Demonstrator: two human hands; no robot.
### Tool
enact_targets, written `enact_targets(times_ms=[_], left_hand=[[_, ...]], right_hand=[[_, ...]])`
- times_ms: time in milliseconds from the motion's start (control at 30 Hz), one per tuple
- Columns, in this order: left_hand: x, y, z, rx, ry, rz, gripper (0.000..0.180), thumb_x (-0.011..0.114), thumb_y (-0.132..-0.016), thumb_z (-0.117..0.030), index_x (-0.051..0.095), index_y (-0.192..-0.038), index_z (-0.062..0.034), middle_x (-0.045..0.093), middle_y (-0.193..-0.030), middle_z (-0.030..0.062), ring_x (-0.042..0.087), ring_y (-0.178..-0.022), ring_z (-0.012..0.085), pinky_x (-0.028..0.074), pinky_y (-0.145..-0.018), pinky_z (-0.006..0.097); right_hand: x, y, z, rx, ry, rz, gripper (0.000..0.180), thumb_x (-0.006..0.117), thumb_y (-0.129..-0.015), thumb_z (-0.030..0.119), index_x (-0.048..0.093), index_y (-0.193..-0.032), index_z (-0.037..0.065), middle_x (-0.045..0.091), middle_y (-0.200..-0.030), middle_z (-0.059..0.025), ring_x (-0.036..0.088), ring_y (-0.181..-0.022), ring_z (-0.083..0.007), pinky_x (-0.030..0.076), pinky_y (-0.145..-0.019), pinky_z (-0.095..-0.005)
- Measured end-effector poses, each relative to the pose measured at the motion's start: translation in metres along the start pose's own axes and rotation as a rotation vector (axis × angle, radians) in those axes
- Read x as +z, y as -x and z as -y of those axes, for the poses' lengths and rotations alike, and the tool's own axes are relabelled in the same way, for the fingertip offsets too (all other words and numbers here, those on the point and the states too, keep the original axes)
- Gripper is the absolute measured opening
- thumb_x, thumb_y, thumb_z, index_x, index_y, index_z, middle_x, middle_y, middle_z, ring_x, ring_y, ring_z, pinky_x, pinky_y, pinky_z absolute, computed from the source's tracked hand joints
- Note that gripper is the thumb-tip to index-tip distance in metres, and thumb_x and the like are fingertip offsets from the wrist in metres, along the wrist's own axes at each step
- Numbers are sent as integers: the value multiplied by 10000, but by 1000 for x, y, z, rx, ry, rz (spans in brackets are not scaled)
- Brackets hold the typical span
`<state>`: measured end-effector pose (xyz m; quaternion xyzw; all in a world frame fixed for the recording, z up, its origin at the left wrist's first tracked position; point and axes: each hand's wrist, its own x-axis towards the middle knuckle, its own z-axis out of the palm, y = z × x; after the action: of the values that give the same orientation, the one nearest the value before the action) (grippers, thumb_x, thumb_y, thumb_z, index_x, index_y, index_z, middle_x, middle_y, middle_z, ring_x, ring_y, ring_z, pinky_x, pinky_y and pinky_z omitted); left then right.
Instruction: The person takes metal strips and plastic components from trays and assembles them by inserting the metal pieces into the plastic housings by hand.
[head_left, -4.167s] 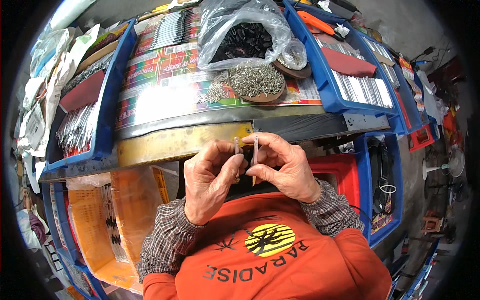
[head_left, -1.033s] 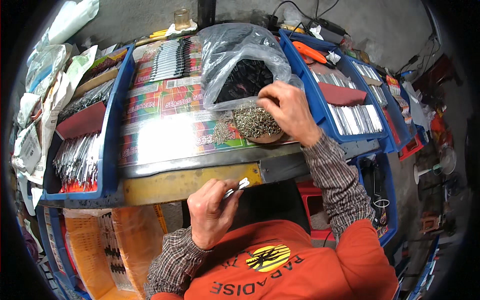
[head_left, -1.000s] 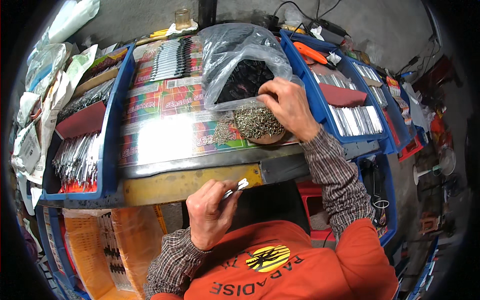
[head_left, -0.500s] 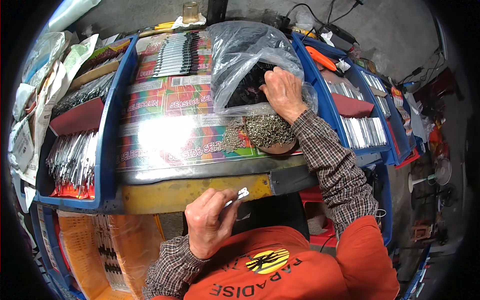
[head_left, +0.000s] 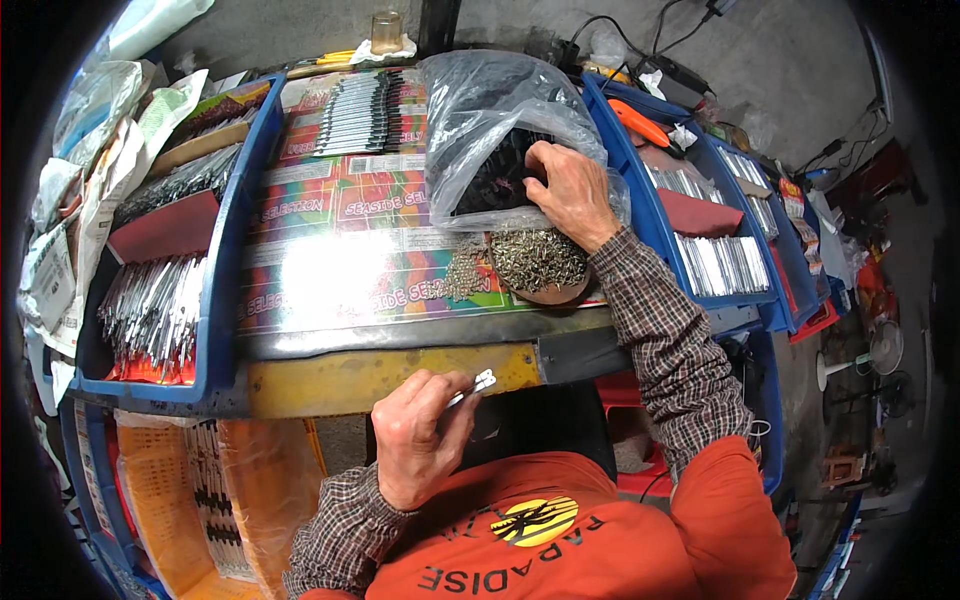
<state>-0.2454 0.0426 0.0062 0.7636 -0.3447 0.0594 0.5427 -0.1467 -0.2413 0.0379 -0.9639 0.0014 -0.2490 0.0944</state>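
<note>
Clear, crinkled plastic wraps the bag of small black parts at the far side of the bench, where the right hand reaches in, fingers curled (grip hidden). The left hand, near the body, pinches a slim silver metal strip, its long axis pointing toward the bag.

Left hand low, close to the torso, back of hand up, fingers curled, thumb and forefinger pinched together at the tip. Left forearm in a checked sleeve comes up from the lower edge, elbow bent. Right arm stretched forward and up, checked sleeve to the wrist, orange upper sleeve at the shoulder. Right hand palm down, knuckles raised, fingers bent downward and partly hidden. Hands well apart.
</note>
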Motion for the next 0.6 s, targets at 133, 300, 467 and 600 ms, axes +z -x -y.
enact_targets(times_ms=[133,300,467,600], left_hand=[[-1,2,-2,24,-21,2,142,694,-743,29,646,-873,-3,568,-676,96,523,-550,214,409,-512,304],[-2,4,-4,8,-20,11,132,697,-752,19,651,-873,-6,568,-676,93,519,-549,205,408,-513,299],[-4,5,-7,-16,-56,42,172,709,-734,16,630,-879,-32,565,-698,99,563,-584,256,433,-518,341],[-3,5,-14,4,-50,52,154,698,-749,36,655,-888,-14,577,-695,81,523,-553,178,407,-512,283]], right_hand=[[-1,7,-2,-92,-53,-94,161,657,-737,86,613,-884,35,611,-870,-142,602,-843,-338,474,-742,-447],[-27,29,22,-156,-180,-152,155,659,-779,94,627,-915,27,613,-860,-132,602,-831,-326,471,-735,-419],[-55,81,65,-156,-507,-44,155,670,-808,56,633,-946,-5,599,-827,-121,592,-724,-268,466,-645,-336],[-68,124,83,-7,-762,86,156,649,-847,75,656,-974,-16,648,-889,-102,618,-807,-193,479,-738,-295]])
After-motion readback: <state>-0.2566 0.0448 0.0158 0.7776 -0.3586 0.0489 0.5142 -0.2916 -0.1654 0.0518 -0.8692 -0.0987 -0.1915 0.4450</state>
